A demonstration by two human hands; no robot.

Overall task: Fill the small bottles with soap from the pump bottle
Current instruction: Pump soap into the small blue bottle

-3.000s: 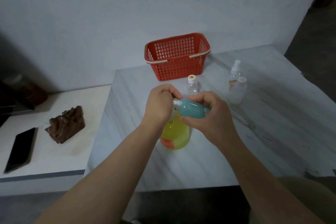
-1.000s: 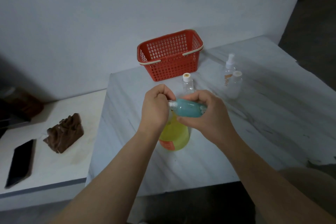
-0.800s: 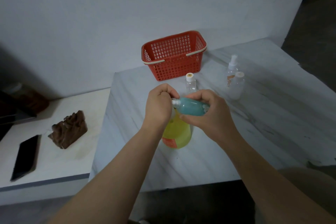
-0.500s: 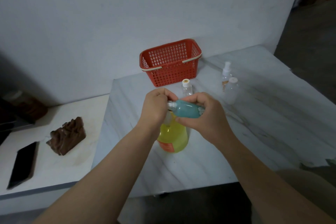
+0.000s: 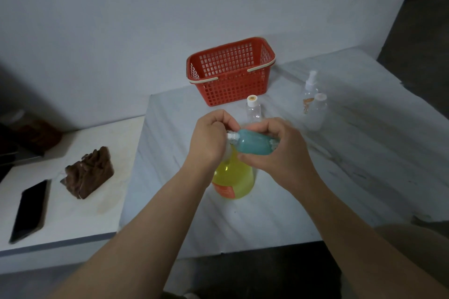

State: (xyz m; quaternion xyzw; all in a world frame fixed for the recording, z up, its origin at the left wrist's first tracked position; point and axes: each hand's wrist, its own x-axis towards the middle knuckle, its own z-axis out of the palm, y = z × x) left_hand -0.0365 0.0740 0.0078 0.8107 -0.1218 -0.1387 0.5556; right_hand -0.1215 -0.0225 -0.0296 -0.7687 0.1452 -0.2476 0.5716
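Yellow pump bottle (image 5: 232, 178): stands upright on the marbled worktop (image 5: 345, 192), near its front edge, with an orange label low on its left side.

Left hand (image 5: 211, 139): fingers curled closed over the top of the pump bottle. The pump head is hidden beneath the hand.

Right hand (image 5: 279, 153): holds the small teal bottle (image 5: 254, 144) on its side above the pump bottle, fingers over it and thumb under it. The uncapped threaded neck points left and meets the left hand's thumb.

Just beyond the hands: one clear small bottle (image 5: 254, 110) with a white cap, upright.

Further right, well apart from the hands: a clear capped bottle (image 5: 317, 115) and, just behind it, a clear spray bottle (image 5: 310, 86).

Far edge, against the wall: red mesh basket (image 5: 230, 73) with pale handles.

Left, on a lower white shelf (image 5: 73, 221): a brown lump (image 5: 88, 175) and a dark phone (image 5: 29, 211) lying flat.
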